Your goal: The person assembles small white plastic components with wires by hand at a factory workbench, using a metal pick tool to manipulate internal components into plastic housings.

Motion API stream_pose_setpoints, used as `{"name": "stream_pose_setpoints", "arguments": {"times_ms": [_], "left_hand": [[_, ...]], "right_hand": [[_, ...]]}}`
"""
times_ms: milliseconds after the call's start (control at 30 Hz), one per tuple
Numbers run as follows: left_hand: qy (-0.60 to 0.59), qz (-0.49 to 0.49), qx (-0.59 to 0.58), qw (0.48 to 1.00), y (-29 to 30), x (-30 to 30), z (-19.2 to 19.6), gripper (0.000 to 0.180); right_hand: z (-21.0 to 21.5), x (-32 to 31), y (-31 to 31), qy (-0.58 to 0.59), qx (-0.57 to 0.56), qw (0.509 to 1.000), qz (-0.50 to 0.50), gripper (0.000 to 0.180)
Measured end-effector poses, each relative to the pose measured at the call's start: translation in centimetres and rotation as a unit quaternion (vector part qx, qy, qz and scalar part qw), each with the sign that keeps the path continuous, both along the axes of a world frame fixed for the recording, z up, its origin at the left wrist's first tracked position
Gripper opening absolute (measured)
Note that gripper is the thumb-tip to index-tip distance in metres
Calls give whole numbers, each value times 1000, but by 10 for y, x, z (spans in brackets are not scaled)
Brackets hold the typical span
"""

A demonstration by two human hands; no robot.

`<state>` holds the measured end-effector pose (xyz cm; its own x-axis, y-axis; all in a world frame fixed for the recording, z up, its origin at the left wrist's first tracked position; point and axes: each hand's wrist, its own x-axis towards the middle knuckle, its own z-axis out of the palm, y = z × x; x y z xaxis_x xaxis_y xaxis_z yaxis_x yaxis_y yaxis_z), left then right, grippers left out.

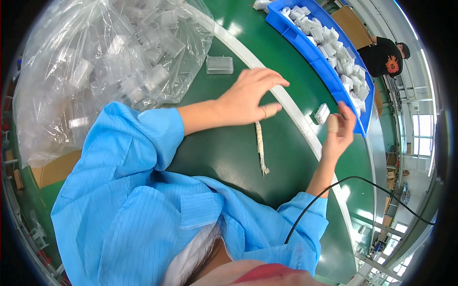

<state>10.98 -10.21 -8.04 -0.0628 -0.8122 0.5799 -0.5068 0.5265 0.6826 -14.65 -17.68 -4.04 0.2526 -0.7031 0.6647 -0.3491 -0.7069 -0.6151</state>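
Observation:
My left hand (pixel 250 97) hovers over the green table with its fingers spread and nothing in it. A clear plastic case (pixel 220 65) lies just beyond it, near a big clear bag (pixel 95 62) full of such cases. My right hand (pixel 339 131) is raised near the blue bin's (pixel 305 45) near end, fingers loosely curled, with a tan wrap on one finger; it holds nothing that I can see. A small white part (pixel 322 113) lies just left of it. A frayed white strip (pixel 260 145) lies on the table between my hands.
The blue bin holds several white plastic parts. A white rail (pixel 291 107) curves across the green surface. A black cable (pixel 343 183) crosses my right sleeve. A person in a black shirt (pixel 386 57) stands far right. Cardboard (pixel 57 167) sits under the bag.

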Motion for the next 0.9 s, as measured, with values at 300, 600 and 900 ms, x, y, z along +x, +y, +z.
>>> {"name": "stream_pose_setpoints", "arguments": {"times_ms": [300,600,900], "left_hand": [[-196,130,77,969,-80,68,56,27],[-178,239,182,937,-380,191,-5,41],[-197,-9,114,974,-527,192,-49,54]], "right_hand": [[-48,38,23,129,196,967,98,20],[-56,43,19,99,209,972,43,11],[-52,52,24,136,178,975,-5,5]]}}
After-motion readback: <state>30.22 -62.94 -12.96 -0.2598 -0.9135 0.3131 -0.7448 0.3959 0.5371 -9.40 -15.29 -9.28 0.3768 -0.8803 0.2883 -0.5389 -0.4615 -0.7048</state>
